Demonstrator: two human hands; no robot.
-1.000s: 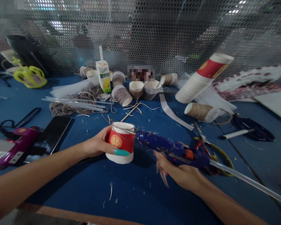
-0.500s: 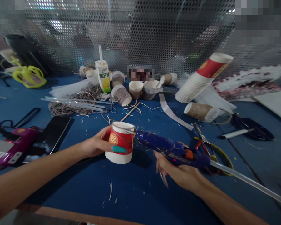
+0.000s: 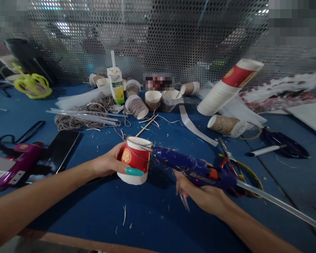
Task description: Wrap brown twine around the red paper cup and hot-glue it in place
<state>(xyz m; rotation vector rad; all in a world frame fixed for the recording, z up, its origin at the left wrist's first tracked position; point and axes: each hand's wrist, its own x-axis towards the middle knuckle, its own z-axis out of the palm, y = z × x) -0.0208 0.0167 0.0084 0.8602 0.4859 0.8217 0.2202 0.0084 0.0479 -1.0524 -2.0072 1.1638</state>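
My left hand (image 3: pixel 109 163) is closed round a red and white paper cup (image 3: pixel 135 160), held upside down and slightly tilted just above the blue table (image 3: pixel 152 218). A thin strand of twine runs along the cup's upper edge. My right hand (image 3: pixel 204 195) grips a blue hot-glue gun (image 3: pixel 192 168), with a clear glue stick (image 3: pixel 281 206) trailing out of its back to the right. The gun's nozzle touches the cup's upper right side.
Behind lie twine-wrapped cups (image 3: pixel 137 107), a twine heap (image 3: pixel 80 117), clear glue sticks (image 3: pixel 86 115), a drink carton (image 3: pixel 115 84) and a stack of paper cups (image 3: pixel 226 89). A phone (image 3: pixel 58 151) and a purple glue gun (image 3: pixel 14 167) sit left. Scissors (image 3: pixel 233 165) lie right.
My left hand has turned the cup slightly, so its gold emblem has moved leftward. The glue gun's nozzle stays against the cup.
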